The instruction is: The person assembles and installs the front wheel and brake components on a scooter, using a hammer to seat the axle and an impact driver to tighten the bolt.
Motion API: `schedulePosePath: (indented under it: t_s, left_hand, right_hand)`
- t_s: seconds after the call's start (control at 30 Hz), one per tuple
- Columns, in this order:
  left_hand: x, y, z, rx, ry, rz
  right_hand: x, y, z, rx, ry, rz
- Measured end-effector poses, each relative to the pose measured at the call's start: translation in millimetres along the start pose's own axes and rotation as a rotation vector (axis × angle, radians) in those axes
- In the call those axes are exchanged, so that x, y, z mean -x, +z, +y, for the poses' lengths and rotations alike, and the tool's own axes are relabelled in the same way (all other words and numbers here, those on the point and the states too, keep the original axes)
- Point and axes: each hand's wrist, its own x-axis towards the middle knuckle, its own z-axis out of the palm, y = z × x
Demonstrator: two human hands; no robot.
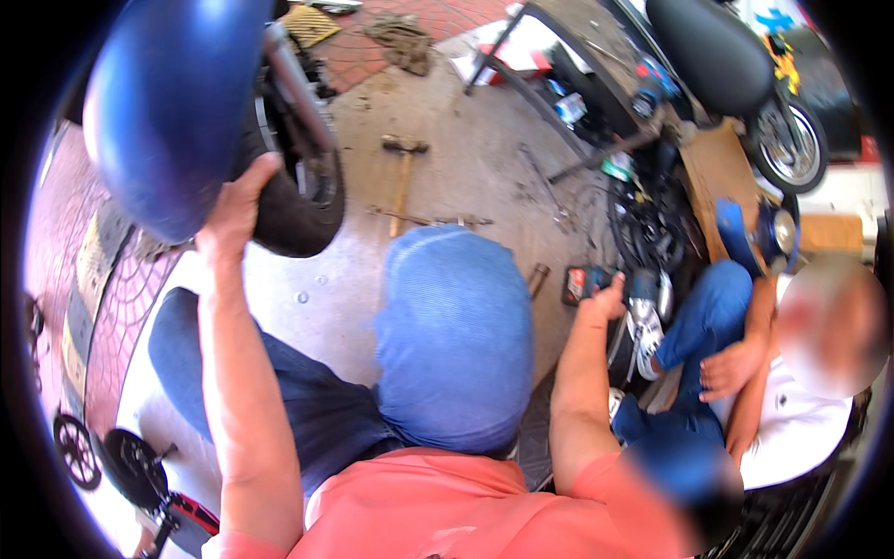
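Note:
My left hand (233, 210) is closed around the lower edge of a glossy blue motorcycle fender (177, 112) at the upper left. Its thumb lies along the edge, while the other fingers are hidden behind. Directly beside that hand is the black tyre (303, 219) under the fender, with a grey fork leg (298, 88) above it. Out to the right, my right hand (607, 298) grips a cordless drill (641, 284) by its handle. The red and black battery (582, 282) of the drill points left.
A hammer (399, 191) lies on the concrete floor (358, 121), near a thin metal bar (428, 220). A seated co-worker in a white shirt (796, 433) is close on my right. Behind are a metal bench (596, 37) with another drill (654, 86), tangled black parts (647, 219) and cardboard (715, 172).

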Motion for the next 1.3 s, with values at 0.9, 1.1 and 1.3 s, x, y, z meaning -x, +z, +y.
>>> schedulePosePath:
  t_s: [0.9,1.1,1.3]
  left_hand:
    - [6,13,18,0.096,0.106,0.057]
    - [6,8,17,0.035,0.118,0.052]
    - [10,13,28,-0.059,0.159,0.121]
  right_hand:
    - [131,-8,17,0.091,-0.465,-1.392]
    - [152,7,-6,0.229,-0.606,-1.424]
    - [197,65,-53,-0.146,-0.030,-1.625]
